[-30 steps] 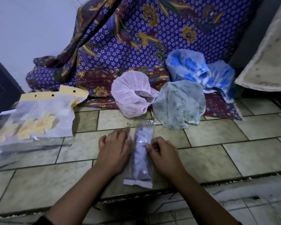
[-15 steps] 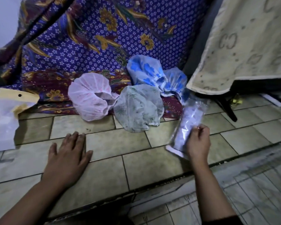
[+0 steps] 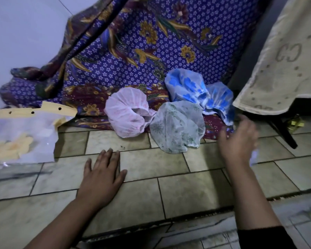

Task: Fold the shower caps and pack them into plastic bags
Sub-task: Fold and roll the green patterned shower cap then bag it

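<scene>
Now the left hand (image 3: 101, 174) lies flat on the tiled floor (image 3: 192, 193) in the lower middle of the frame, palm down, fingers spread a little, so its grip is wide and holds nothing. The right hand (image 3: 238, 141) is at the right of the frame, raised and blurred; its fingers look loosely spread, but a pale piece of plastic (image 3: 253, 156) shows just at its right edge, and I cannot tell if the hand holds it or not. Four shower caps lie unfolded in the middle of the frame — a pink cap (image 3: 127, 112), a green-patterned cap (image 3: 176, 126) touching it, and two blue caps (image 3: 187, 85) behind them, on the edge of a purple flowered cloth (image 3: 142, 51). At the left edge lies a pile of clear plastic bags (image 3: 22, 139) with yellow headers. A beige towel (image 3: 284, 65) hangs in the upper right.
</scene>
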